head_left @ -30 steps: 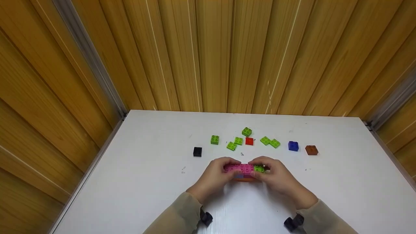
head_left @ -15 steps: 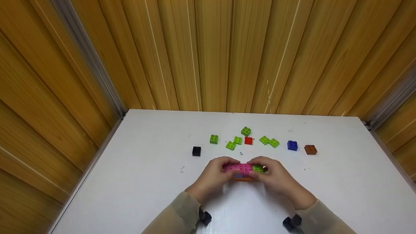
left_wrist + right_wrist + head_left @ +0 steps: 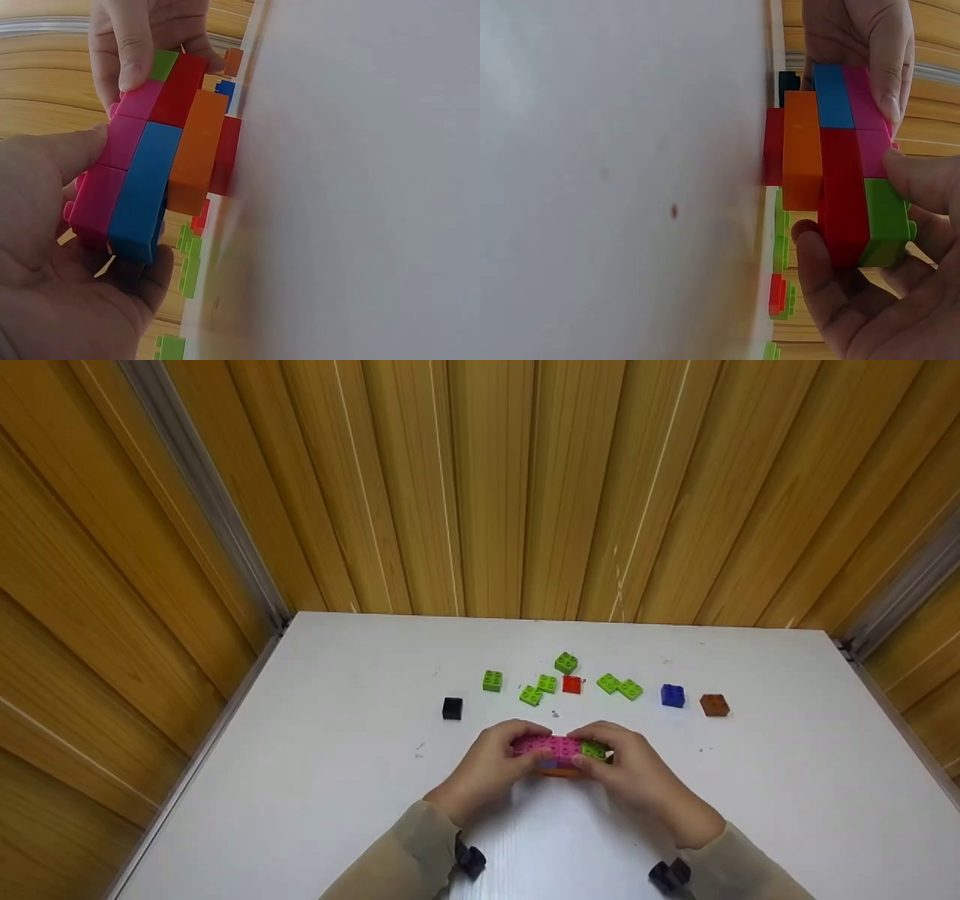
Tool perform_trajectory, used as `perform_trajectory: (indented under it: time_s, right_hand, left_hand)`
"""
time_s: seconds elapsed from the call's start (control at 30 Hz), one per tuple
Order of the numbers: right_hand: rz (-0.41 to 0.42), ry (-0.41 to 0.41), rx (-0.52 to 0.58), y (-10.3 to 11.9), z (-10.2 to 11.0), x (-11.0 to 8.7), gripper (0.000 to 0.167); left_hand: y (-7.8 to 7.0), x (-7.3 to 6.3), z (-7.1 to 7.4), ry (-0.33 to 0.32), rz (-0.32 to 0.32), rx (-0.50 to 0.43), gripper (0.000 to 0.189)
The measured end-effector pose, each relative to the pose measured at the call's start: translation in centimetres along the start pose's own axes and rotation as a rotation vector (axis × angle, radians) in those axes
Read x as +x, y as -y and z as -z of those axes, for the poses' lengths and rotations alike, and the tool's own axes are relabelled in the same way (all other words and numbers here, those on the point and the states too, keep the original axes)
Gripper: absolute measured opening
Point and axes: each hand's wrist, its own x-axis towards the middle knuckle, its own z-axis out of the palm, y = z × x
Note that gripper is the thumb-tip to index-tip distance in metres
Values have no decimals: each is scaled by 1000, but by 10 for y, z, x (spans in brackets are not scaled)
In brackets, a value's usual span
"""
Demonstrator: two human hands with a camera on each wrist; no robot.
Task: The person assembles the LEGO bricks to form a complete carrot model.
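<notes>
Both hands hold a stacked block of toy bricks low over the white table. Pink bricks (image 3: 101, 196) and a green brick (image 3: 885, 217) form its top layer. Under them sit a blue brick (image 3: 142, 191) and a red brick (image 3: 844, 191), then an orange brick (image 3: 196, 154), with another red brick (image 3: 227, 157) lowest. My left hand (image 3: 491, 761) grips the left end, its thumb against the pink side. At the other end my right hand (image 3: 637, 765) grips around the green brick, thumb on pink. In the head view the fingers hide both ends.
Beyond the hands on the table (image 3: 337, 780) lie a black brick (image 3: 452, 709), several green bricks (image 3: 492, 681), a red brick (image 3: 571, 685), a blue brick (image 3: 673, 696) and a brown brick (image 3: 715, 705). A wood-patterned wall (image 3: 487, 495) stands behind.
The head view has shifted very slightly, so everything sits a little further left. Both hands keep their hold on the brick stack, with no other clear change.
</notes>
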Motion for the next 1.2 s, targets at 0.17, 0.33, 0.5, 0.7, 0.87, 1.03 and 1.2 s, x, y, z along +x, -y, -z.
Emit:
perform_trajectory:
  time_s: [0.17, 0.33, 0.5, 0.7, 0.87, 1.03, 1.2]
  right_hand:
    - [1, -1, -11, 2, -1, 0, 32]
    - [-41, 11, 5, 3, -1, 2, 33]
    - [-64, 21, 19, 3, -1, 2, 33]
    - [-81, 26, 31, 2, 1, 1, 33]
    - [-78, 25, 18, 1, 0, 1, 33]
    - [-62, 18, -5, 0, 0, 2, 33]
    - [-77, 15, 6, 1, 0, 1, 33]
  left_hand:
    - [2, -2, 5, -35, -6, -2, 41]
    - [6, -1, 17, -134, 52, -22, 47]
    - [14, 6, 32, -290, 73, -9, 40]
    - [29, 12, 51, -442, 60, 22, 36]
    - [41, 15, 66, -504, 124, 15, 46]
    - [49, 15, 74, -474, 209, 21, 61]
    - [51, 15, 76, -452, 250, 62, 65]
